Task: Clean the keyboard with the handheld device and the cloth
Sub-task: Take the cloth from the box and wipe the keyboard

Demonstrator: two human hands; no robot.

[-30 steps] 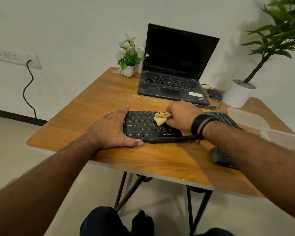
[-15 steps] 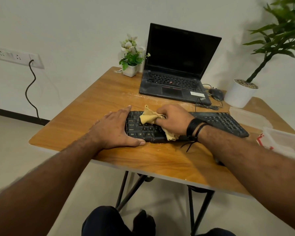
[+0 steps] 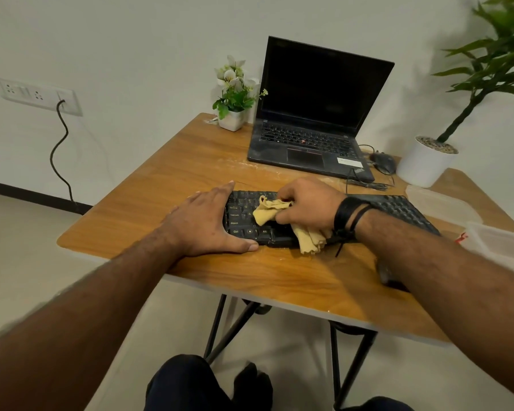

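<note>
A black keyboard [image 3: 398,207] lies across the wooden table [image 3: 190,161]. My left hand [image 3: 204,221] lies flat against the keyboard's left end, fingers straight and thumb along its front edge. My right hand [image 3: 307,204] grips a crumpled yellow cloth [image 3: 269,210] and presses it on the left-middle keys; part of the cloth hangs over the front edge. A dark object [image 3: 387,275], partly hidden under my right forearm, lies on the table; I cannot tell whether it is the handheld device.
An open black laptop [image 3: 315,114] stands at the back with a mouse [image 3: 385,163] and cables to its right. A small flower pot [image 3: 233,118] and a large white plant pot [image 3: 425,164] sit behind. Clear plastic containers [image 3: 499,244] occupy the right edge.
My right hand has slid the cloth leftward along the keyboard, from its middle toward the left keys. The cloth has opened out and now trails over the front edge. My left hand stayed put.
</note>
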